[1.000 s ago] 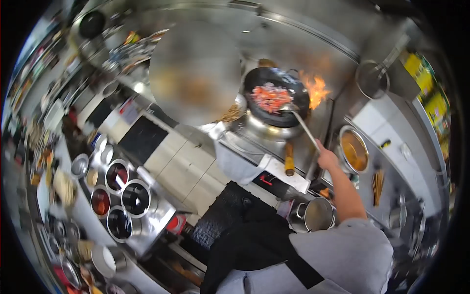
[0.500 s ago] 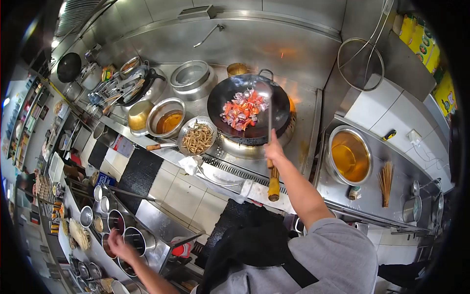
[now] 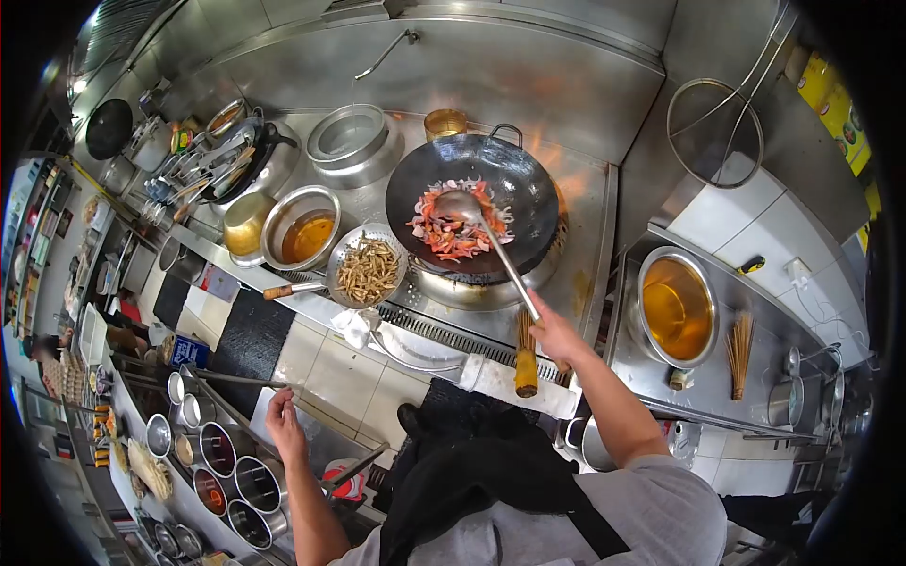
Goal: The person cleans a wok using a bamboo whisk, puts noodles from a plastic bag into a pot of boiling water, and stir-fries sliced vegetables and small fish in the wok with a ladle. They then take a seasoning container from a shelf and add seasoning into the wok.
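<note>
A black wok (image 3: 538, 189) sits on the burner, holding chopped red and pale pieces (image 3: 444, 236). My right hand (image 3: 557, 338) is wrapped round the handle of a metal ladle (image 3: 460, 206), whose bowl rests over the pieces. Left of the wok, a perforated strainer (image 3: 401, 259) holds small brown fried pieces (image 3: 369, 270). My left hand (image 3: 285, 424) is raised beside the steel counter, near the end of a dark bar; its fingers are curled, and what they hold, if anything, is hidden.
A basin of amber liquid (image 3: 678, 308) and a bundle of thin sticks (image 3: 739, 354) stand at right. Another basin of oil (image 3: 302, 231) is left of the strainer. Several sauce pots (image 3: 257, 483) line the lower-left counter. A yellow-handled brush (image 3: 526, 373) lies at the stove's front.
My left hand has moved up and right, away from the sauce pots. The ladle's bowl has come down over the pieces. Flames seen earlier beside the wok are lower.
</note>
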A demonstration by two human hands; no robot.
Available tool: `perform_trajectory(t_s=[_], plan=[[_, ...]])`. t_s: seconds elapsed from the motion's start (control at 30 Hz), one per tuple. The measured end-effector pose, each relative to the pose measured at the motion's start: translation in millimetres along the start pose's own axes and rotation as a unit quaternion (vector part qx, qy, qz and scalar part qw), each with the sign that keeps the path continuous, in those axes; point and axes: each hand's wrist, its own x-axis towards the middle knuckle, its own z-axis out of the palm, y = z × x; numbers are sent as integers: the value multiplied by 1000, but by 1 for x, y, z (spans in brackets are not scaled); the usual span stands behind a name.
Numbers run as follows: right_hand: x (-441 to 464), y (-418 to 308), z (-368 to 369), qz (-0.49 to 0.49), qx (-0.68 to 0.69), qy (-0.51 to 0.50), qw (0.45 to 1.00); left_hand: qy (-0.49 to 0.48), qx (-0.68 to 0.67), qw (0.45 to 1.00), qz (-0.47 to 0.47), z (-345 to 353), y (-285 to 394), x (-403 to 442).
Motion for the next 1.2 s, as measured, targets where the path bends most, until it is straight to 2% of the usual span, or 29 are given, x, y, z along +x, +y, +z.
perform_trajectory(t_s=[0.03, 0.07, 0.13, 0.17, 0.2, 0.23, 0.37, 0.4, 0.43, 0.47, 0.53, 0.6, 0.67, 0.7, 0.73, 0.8, 0.87, 0.9, 0.93, 0.97, 1.0, 1.03, 1.07, 1.13, 1.2], plan=[[9, 8, 3, -84, 2, 71, 994, -24, 7, 999, 25, 7, 6, 7], [3, -18, -6, -85, -1, 76, 993, -46, 14, 997, 51, 11, 11, 13], [-9, -66, -26, 144, 163, 39, 975, -60, 3, 997, 57, 13, 8, 29], [10, -47, -10, 60, 218, 123, 966, -69, -2, 997, 46, 13, 0, 37], [34, -35, 0, 62, 214, 130, 966, -78, -7, 996, 33, 12, -10, 43], [61, -26, 6, 51, 166, 175, 969, -91, -23, 995, -23, 10, -30, 57], [129, -36, 37, 43, 59, 230, 970, -127, -4, 991, 29, 15, -66, 119], [140, -39, 49, 24, 39, 223, 974, -131, -10, 991, 28, 19, -67, 137], [121, -71, 53, 58, 66, 158, 984, -130, 37, 988, 67, 24, -65, 155], [106, -79, 60, 65, 63, 156, 984, -131, 86, 982, 106, 27, -64, 172], [76, -85, 74, 5, -165, 120, 979, -149, 189, 950, 200, 39, -69, 214], [17, -125, 65, 105, -203, 53, 972, -153, 251, 929, 226, 54, -79, 249], [-20, -101, 53, 138, -306, 34, 941, -177, 359, 900, 175, 64, -87, 279], [-38, -92, 47, 146, -308, 34, 940, -173, 397, 888, 156, 66, -85, 285], [-54, -83, 40, 120, -334, 69, 932, -201, 432, 869, 135, 66, -87, 294], [-76, -94, 32, 101, -359, 106, 922, -184, 493, 840, 130, 71, -101, 307], [-110, -138, 23, 183, -306, 81, 931, -170, 501, 834, 159, 73, -100, 307], [-129, -163, 14, 187, -304, 83, 930, -172, 511, 832, 132, 74, -95, 305], [-151, -188, 7, 193, -246, 67, 948, -173, 523, 828, 106, 74, -93, 304], [-164, -198, 7, 196, -186, 51, 961, -135, 506, 842, 129, 76, -108, 297], [-171, -186, 14, 198, -180, 53, 962, -129, 495, 848, 138, 76, -121, 287], [-179, -166, 21, 153, -145, 61, 976, -178, 499, 844, 87, 73, -103, 272], [-179, -147, 27, 107, -110, 70, 986, -173, 469, 861, 97, 72, -112, 259], [-150, -114, 44, 164, -186, 66, 967, -207, 431, 877, 43, 73, -114, 237], [-100, -73, 52, 197, -227, 84, 950, -207, 410, 887, 45, 75, -114, 217]])
